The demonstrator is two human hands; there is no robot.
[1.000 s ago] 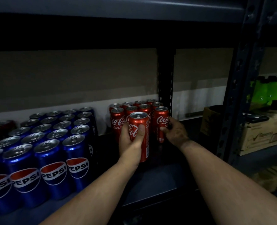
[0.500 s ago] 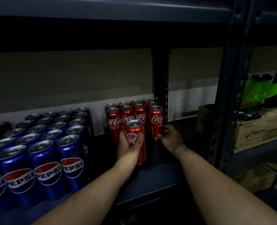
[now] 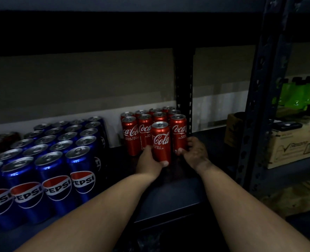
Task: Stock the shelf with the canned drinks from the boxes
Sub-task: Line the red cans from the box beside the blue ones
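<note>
The left hand (image 3: 148, 161) is gripping the lower part of a red cola can (image 3: 161, 140), thumb under its front edge, holding it upright just in front of the block of red cola cans (image 3: 150, 124) at the right end of the shelf (image 3: 168, 200). The right hand (image 3: 194, 151) is curling its fingers round the base of the front right can (image 3: 178, 133) of that block, apparently steadying it. The low grip is leaving the tall can top-heavy, so a nudge against its neighbours is likely to be tipping it, and one toppling can could be knocking down the tightly packed rows behind. Whether the held can is resting on the shelf or hanging just above it is unclear in the dim light. The blue Pepsi cans (image 3: 59, 160) are standing well apart to the left, out of harm's way.
</note>
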